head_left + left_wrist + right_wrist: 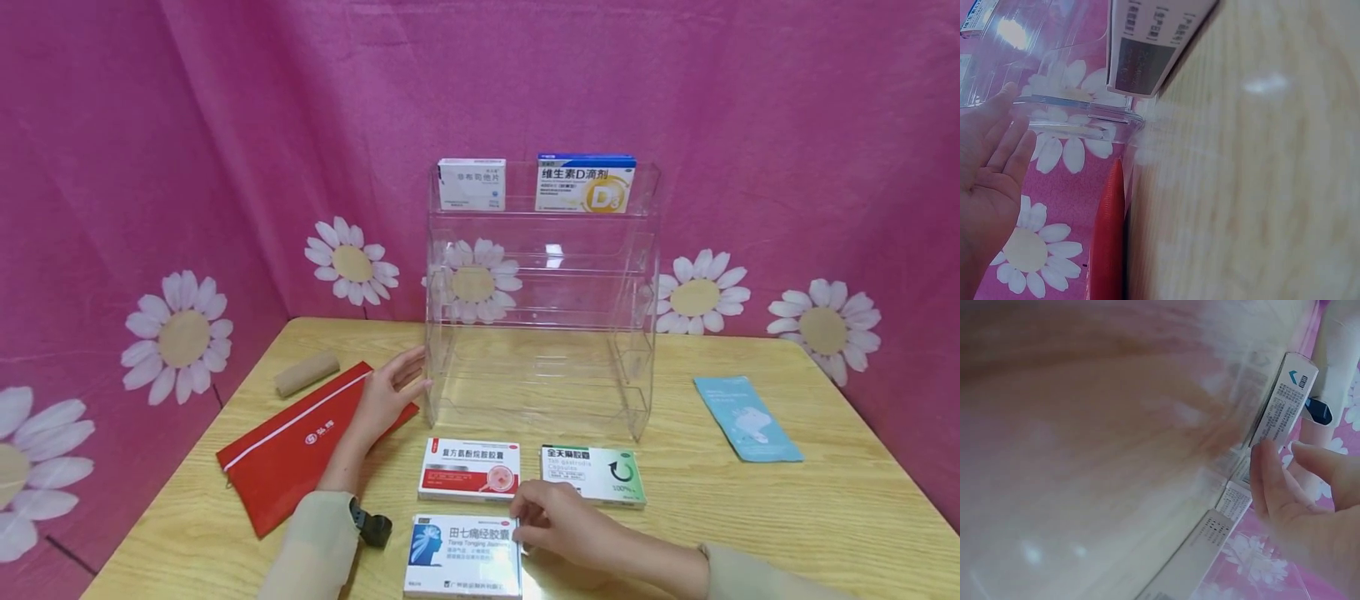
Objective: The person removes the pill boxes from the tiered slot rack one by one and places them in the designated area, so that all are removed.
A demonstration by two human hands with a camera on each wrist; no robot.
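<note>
My left hand, fingers extended, is at the left side of a clear acrylic tiered rack; its fingertips overlap the rack's side panel. On the table in front, my right hand has its fingertips at the right edge of a blue-and-white medicine box. In the right wrist view the thumb stands apart from that box. Behind it lie a red-and-white medicine box and a green-and-white capsule box. The rack's top tier holds a white medicine box and a vitamin D drops box.
A red zip pouch lies left of the rack, partly behind the left forearm, with a brown cardboard tube beyond it. At the right is a light-blue packet. A pink flowered curtain surrounds the wooden table.
</note>
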